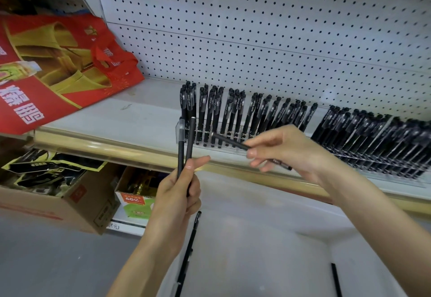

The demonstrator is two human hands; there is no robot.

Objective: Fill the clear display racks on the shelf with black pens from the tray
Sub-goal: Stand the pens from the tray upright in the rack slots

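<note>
While the shelf spans the view with the white tray below it, the near clear rack stands mostly stocked; which slots are free I cannot tell. My left hand grips two black pens upright just in front of the rack's left end. My right hand pinches a single pen in closed fingers, lying near level and pointing left along the rack front. I judge insertion is next: stand it upright over a free slot and lower it straight, clear of neighbouring caps.
</note>
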